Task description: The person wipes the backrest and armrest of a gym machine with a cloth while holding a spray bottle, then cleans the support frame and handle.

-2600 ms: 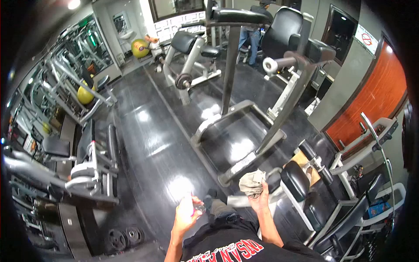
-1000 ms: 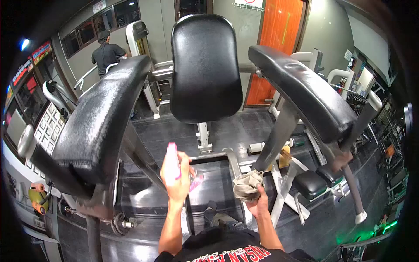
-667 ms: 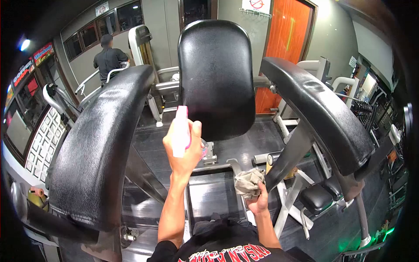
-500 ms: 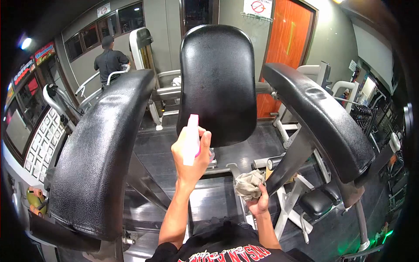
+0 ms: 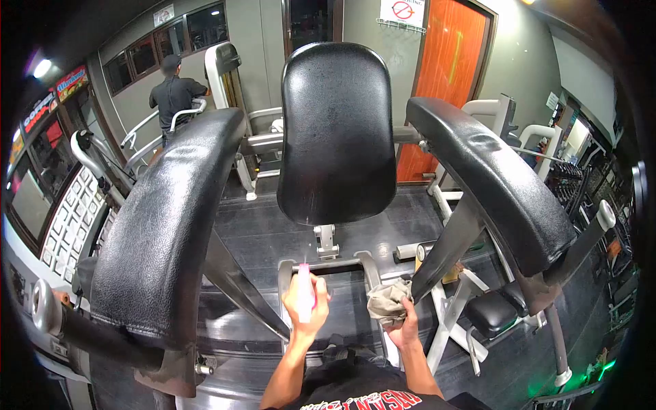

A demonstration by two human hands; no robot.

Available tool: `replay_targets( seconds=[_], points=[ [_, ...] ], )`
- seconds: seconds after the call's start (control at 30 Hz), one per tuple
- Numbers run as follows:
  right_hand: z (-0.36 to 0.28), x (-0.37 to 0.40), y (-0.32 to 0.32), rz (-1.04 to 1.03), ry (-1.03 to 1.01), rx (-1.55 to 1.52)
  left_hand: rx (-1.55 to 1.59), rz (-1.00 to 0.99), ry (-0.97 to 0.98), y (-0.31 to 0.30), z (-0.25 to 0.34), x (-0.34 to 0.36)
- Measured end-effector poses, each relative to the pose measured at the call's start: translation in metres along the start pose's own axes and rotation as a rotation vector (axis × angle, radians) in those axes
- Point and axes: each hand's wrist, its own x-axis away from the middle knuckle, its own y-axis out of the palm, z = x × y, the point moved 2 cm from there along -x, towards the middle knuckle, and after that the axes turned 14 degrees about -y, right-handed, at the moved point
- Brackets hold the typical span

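Note:
My left hand (image 5: 305,307) grips a spray bottle with a pink head (image 5: 305,292), held low in front of me, below the black padded backrest (image 5: 337,130) of a gym machine. My right hand (image 5: 404,329) clutches a crumpled beige cloth (image 5: 387,301) beside the machine's metal frame (image 5: 328,266). Two long black arm pads flank the backrest, the left pad (image 5: 167,212) and the right pad (image 5: 490,181).
A person in black (image 5: 175,96) stands at a machine at the back left. An orange door (image 5: 441,75) is behind the backrest. Another bench with a black seat (image 5: 495,311) stands at the right. Dark glossy floor (image 5: 260,232) lies under the machine.
My left hand has dropped with the spray bottle from in front of the backrest to near my waist. The right hand with the cloth has stayed put. Earlier I turned to face this machine.

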Motion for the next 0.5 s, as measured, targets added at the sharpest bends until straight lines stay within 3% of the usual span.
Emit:
replay_targets(
  seconds=[0.23, 0.37, 0.5],
  points=[
    [-0.004, 0.031, -0.007, 0.048, 0.045, 0.038, -0.041, 0.025, -0.131, -0.009, 0.004, 0.051],
    [0.000, 0.035, -0.010, 0.055, 0.090, 0.022, -0.159, -0.098, -0.181, -0.012, -0.001, 0.066],
    [0.003, 0.029, -0.006, 0.065, 0.089, 0.026, -0.114, -0.089, -0.201, -0.008, 0.011, 0.064]
  ],
)
